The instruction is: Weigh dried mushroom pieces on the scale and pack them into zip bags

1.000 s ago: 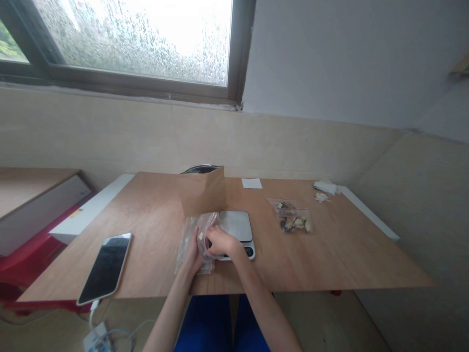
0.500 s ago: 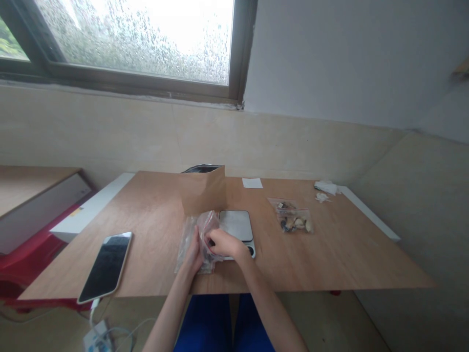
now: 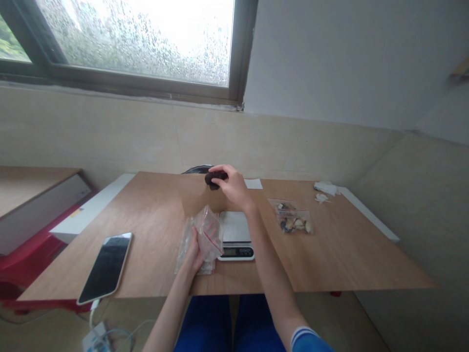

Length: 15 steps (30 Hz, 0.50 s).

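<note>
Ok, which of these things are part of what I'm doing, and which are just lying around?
In use:
right hand holding a dark lump
left hand holding a clear zip bag
digital scale

Lying about:
smartphone
small bag of pale and dark pieces
white paper slip

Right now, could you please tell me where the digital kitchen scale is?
In the head view, the digital kitchen scale sits on the wooden table, just right of the plastic bag in the left hand.
</note>
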{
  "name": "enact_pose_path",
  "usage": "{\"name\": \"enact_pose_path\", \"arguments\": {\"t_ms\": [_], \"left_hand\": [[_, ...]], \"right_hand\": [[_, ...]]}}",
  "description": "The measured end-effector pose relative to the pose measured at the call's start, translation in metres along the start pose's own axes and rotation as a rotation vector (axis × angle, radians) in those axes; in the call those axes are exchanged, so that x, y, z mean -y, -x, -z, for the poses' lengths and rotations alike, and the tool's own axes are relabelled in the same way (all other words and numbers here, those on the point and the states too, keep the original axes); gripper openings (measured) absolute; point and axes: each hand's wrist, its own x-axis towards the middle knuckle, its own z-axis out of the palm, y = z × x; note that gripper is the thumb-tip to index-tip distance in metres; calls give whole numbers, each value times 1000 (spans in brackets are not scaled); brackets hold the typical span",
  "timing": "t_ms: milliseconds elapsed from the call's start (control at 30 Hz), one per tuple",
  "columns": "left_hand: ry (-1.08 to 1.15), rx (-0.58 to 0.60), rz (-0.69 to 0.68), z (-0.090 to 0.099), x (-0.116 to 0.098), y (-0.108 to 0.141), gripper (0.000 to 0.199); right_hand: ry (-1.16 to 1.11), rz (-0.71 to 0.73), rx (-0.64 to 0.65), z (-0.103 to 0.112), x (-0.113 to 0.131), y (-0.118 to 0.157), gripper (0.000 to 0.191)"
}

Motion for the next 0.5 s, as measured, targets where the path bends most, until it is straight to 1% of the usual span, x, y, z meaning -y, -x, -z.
{"name": "enact_pose_path", "arguments": {"t_ms": [67,100,167,233,267,333,433,500], "left_hand": [[-10,-3,19,0,0,0,56],[-16,-3,22,0,-1,1,56],[-27,-2,7,-2,-1,2,54],[-30,3,-35,-3,-1,2,51],[-28,3,-59,-4,-1,2,49],[-24,-6,-99,-4,-1,2,46],[-13,-21,-116,-2,-1,0,45],[-6,-27,-108,-1,0,-2,45]], "right_hand": [[-13,40,-130,-5,-4,-22,20],[-8,51,-172,-9,-7,-32,20],[20,62,-241,-18,-14,-47,20],[62,69,-280,-28,-22,-56,21],[84,71,-282,-32,-26,-58,21],[125,71,-241,-41,-35,-58,23],[170,88,-115,-51,-46,-53,23],[180,109,-39,-53,-51,-50,24]]}}
